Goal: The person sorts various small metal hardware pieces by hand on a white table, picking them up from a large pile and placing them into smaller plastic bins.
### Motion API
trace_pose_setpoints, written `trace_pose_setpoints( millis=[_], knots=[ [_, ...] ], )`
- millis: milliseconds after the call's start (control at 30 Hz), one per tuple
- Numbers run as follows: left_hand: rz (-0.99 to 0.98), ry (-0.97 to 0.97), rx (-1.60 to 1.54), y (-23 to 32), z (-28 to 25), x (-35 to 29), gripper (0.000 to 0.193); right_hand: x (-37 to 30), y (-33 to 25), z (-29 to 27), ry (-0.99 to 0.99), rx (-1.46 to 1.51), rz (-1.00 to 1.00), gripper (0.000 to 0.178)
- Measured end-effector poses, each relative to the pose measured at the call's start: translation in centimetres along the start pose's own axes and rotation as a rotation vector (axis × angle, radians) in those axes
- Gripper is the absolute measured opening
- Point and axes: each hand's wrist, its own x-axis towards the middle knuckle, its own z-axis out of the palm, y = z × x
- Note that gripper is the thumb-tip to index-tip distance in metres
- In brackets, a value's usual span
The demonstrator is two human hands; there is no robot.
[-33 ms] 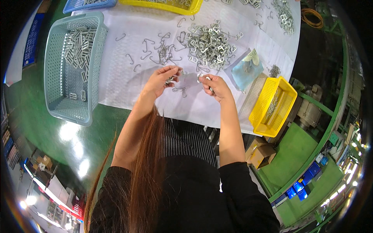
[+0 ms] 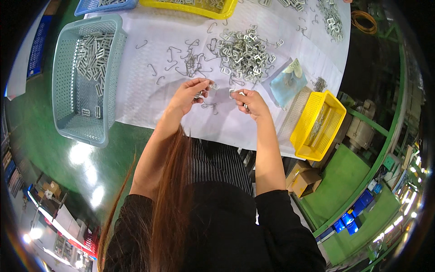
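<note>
Workshop with a glossy green floor; bench (image 2: pixel 145 104) covered in a white sheet. Left hand (image 2: pixel 189 94) raised just over the sheet, fingers pinched on a small metal clip (image 2: pixel 213 85). Right hand (image 2: pixel 250 102) close beside it, not touching, fingertips closed on another small metal part (image 2: pixel 234 93); exact shape too small to tell. Just below and between the hands, a bent wire hook (image 2: pixel 209 106) lying on the sheet. Straight beyond the hands, a heap of metal clips (image 2: pixel 244 54), with loose wire hooks (image 2: pixel 181 61) scattered beyond the left hand. Well out past the left hand, a grey-blue basket (image 2: pixel 68 113) partly filled with flat metal buckles. Out past the right hand, a pale blue cloth bag (image 2: pixel 286 84), then a yellow basket (image 2: pixel 324 124) at the bench's edge. Far beyond both hands, a long yellow tray (image 2: pixel 190 8) and a blue tray (image 2: pixel 90 7).
</note>
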Motion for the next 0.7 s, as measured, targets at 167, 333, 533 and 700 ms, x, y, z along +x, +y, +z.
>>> trace_pose_setpoints(
  millis=[167, 333, 533, 700],
  knots=[
    [-0.002, 0.004, 0.164, 0.4, 0.3, 0.1, 0.02, 0.4, -0.1, 0.8, 0.18, -0.268, -0.052, 0.027],
    [-0.003, -0.001, 0.333, 1.9, 0.7, 1.0, 0.023, 0.0, -1.1, 1.2, 0.088, -0.295, -0.047, 0.027],
    [0.254, 0.108, 0.749, 1.3, -0.9, 2.3, 0.021, -0.8, -2.5, 1.5, -0.053, 0.005, -0.039, 0.02],
    [0.58, 0.226, 1.163, -1.1, 0.1, 2.9, 0.023, -1.3, -1.2, -1.1, -0.58, 0.41, -0.352, 0.019]
  ],
)
